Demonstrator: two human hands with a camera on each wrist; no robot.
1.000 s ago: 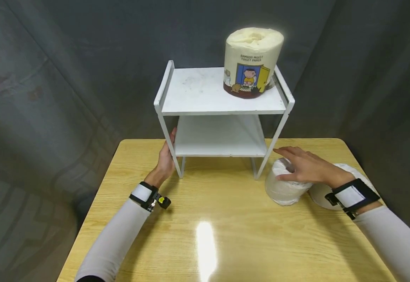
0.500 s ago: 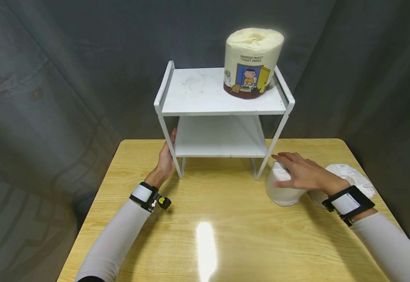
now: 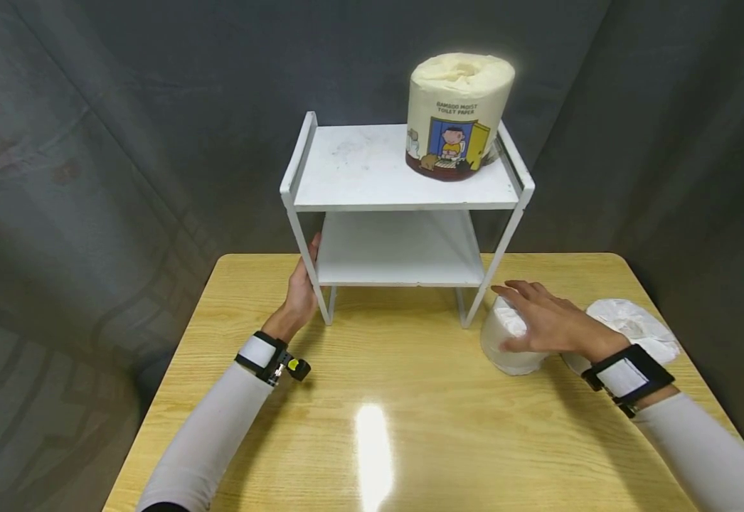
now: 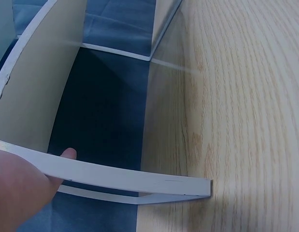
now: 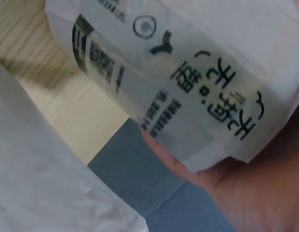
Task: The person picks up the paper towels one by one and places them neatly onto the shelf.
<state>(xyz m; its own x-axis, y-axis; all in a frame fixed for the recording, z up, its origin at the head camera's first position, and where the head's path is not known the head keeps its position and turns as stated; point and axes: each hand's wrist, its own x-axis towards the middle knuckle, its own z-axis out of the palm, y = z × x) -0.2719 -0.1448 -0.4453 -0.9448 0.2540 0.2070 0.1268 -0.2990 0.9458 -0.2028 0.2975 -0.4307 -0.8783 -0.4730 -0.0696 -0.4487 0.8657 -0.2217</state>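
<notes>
A white two-tier shelf rack (image 3: 359,171) stands at the back of the table. My left hand (image 3: 299,291) grips its left side leg; in the left wrist view a fingertip (image 4: 68,153) shows behind the white leg (image 4: 130,178). At the right, my right hand (image 3: 548,323) holds a plastic-wrapped toilet paper roll (image 3: 505,352) from above, thumb on the near side, fingers over the far side. The right wrist view shows printed black characters on that roll's wrapper (image 5: 154,82). A bigger toilet paper roll (image 3: 455,99) with a cartoon print stands on the top tier's right side.
Another white-wrapped roll (image 3: 634,327) lies behind the right wrist, partly hidden by it. The wooden table (image 3: 295,427) has a bright glare strip near the middle. Dark grey curtains (image 3: 173,107) hang close around the back and sides.
My right hand has come slightly lower and nearer over the wrapped roll, its thumb moving down the near side. The left hand, the rack and the printed roll keep their places.
</notes>
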